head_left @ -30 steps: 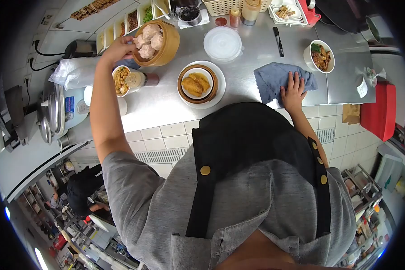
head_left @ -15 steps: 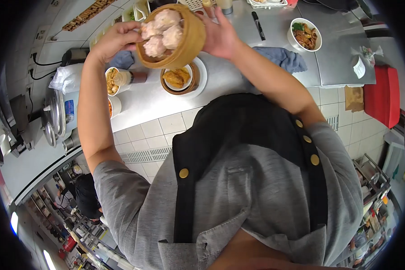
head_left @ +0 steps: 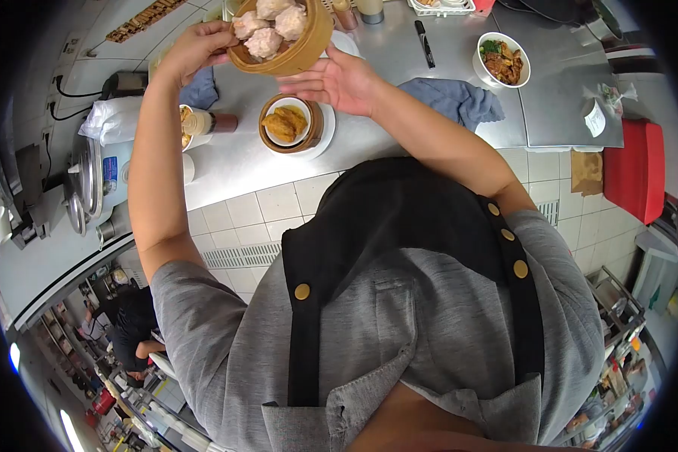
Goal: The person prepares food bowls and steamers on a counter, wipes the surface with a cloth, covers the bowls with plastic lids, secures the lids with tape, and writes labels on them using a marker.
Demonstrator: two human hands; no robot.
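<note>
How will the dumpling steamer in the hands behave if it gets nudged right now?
The steamer should feel stiff: its thick, woody wall looks rigid. The dumplings will probably slide if it tilts, as no lid covers them. It may also tip: the left hand grips only one side, and the right hand is open.

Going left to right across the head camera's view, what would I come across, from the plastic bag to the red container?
Plastic bag, left hand, held bamboo steamer, black marker, white food bowl, red container.
</note>
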